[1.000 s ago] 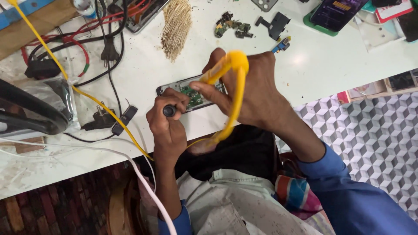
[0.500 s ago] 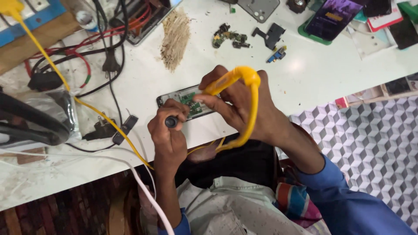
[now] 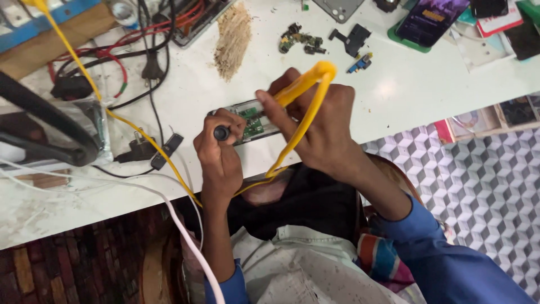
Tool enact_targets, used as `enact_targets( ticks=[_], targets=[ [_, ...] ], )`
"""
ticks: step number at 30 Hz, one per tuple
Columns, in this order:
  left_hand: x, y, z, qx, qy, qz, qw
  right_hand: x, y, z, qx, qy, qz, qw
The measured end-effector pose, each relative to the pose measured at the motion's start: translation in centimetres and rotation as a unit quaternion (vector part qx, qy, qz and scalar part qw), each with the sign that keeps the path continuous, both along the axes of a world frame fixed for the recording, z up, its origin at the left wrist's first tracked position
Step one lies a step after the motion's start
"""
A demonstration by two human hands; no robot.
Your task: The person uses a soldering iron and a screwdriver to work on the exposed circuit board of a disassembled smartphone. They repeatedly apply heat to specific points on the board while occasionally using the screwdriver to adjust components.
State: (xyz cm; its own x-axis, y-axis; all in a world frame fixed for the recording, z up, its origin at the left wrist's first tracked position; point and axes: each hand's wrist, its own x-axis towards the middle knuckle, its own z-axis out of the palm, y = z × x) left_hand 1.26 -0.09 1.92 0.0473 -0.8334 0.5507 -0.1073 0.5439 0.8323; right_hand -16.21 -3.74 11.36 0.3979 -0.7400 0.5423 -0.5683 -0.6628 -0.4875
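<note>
Board [image 3: 251, 120] lies between both hands, left grip [image 3: 220, 147] pinching black tool [image 3: 221, 133], right grip [image 3: 323, 126] pinching yellow cable [image 3: 304, 107]

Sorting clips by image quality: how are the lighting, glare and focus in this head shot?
Head view: even light, soft shadows; a bright glare patch on the white table; left hand, right hand and circuit board fairly sharp; frame corners slightly soft.

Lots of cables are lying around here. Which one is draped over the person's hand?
The yellow cable. It loops over the right hand above the opened device, while the black, red and white cables lie on the table or hang off to the left.
</note>
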Motion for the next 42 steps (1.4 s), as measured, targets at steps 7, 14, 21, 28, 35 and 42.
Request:
enact_targets(
  ticks=[7,14,21,28,35,42],
  targets=[
    [0.0,0.0,0.0,0.027,0.032,0.006,0.999,-1.5,0.4,-1.7,0.007,-0.062,-0.038,0.997],
    [-0.1,-0.3,-0.2,0.02,0.013,0.013,1.0,-3.5,-2.4,-6.8,0.112,-0.435,-0.049,0.892],
    [0.0,-0.4,0.0,0.001,-0.003,0.015,1.0,-6.1,-6.5,-9.1,0.273,-0.402,-0.008,0.874],
    [0.2,-0.2,0.2,0.003,-0.002,0.012,1.0,-7.8,-7.6,-10.3,0.373,-0.376,0.096,0.842],
    [0.4,-0.4,0.6,0.011,-0.014,-0.004,1.0,-7.1,-8.0,-10.2,0.417,-0.338,0.064,0.841],
    [0.5,-0.7,0.2,-0.001,-0.013,-0.012,1.0,-6.3,-7.5,-9.6,0.423,-0.298,0.07,0.853]
  ],
)
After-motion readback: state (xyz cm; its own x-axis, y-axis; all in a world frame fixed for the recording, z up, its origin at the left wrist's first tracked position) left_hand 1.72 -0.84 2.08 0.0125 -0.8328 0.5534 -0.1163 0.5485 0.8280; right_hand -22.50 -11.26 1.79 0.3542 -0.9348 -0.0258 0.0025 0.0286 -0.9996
